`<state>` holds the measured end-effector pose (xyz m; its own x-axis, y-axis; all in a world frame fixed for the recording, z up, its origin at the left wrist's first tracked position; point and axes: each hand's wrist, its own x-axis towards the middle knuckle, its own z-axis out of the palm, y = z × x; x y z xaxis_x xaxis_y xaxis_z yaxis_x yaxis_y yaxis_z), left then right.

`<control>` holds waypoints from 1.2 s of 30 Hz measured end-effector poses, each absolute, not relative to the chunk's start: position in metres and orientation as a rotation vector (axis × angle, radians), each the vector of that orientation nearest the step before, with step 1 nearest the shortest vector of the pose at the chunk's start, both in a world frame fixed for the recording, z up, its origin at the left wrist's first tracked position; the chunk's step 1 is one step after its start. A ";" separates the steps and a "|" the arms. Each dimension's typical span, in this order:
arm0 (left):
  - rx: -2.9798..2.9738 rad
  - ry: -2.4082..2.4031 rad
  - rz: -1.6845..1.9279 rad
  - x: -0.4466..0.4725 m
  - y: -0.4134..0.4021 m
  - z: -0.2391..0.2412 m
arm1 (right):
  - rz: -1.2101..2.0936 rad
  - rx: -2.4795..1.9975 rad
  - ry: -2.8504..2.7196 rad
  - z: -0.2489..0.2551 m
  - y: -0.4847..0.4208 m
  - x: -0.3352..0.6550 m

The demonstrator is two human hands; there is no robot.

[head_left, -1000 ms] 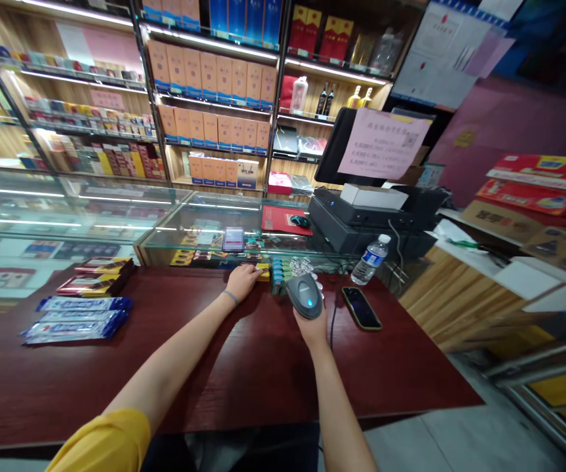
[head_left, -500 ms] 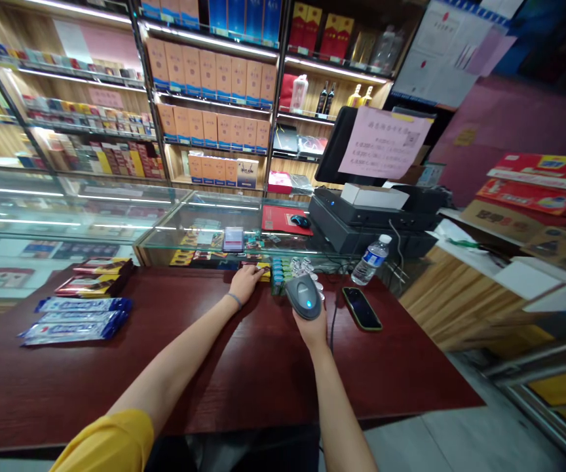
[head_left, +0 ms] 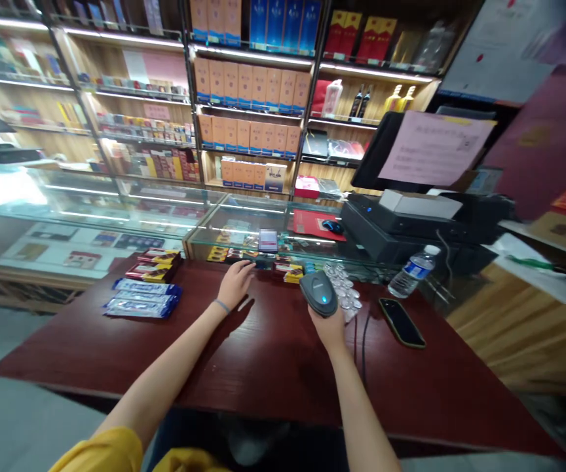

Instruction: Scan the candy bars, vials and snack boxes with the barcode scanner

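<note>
My right hand (head_left: 329, 326) grips a dark grey barcode scanner (head_left: 319, 293) with a blue light, raised over the brown table (head_left: 263, 347). Just beyond the scanner are several small clear-lidded containers (head_left: 346, 292). My left hand (head_left: 236, 283) hovers over the table with its fingers apart and nothing in them. To its right, near the glass counter, lie small yellow and dark red packets (head_left: 290, 270). On the table's left side rest silver-and-blue wrapped bars (head_left: 143, 300), with red-and-yellow packets (head_left: 152, 265) behind them.
On the right lie a phone (head_left: 401, 322) and a tilted-looking water bottle (head_left: 414, 271). A glass display counter (head_left: 244, 219) borders the table's far edge, with a small screen device (head_left: 268, 240) on it. A monitor (head_left: 376, 151) stands behind a black cash drawer (head_left: 366, 226).
My left hand has come away from the yellow packet beside the scanner and moved left, fingers now spread. The scanner stays in my right hand. The view has turned left.
</note>
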<state>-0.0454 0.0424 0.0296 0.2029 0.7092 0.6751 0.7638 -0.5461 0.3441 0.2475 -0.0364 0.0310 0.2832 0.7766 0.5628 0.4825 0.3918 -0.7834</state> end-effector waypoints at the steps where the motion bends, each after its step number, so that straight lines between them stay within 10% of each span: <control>1: -2.347 -1.493 -1.289 -0.059 0.038 0.031 | 0.291 -1.255 -1.375 0.033 -0.036 0.240; 36: -2.400 -1.742 -0.497 -0.352 0.085 0.053 | 0.362 -1.307 -1.612 0.030 -0.033 0.127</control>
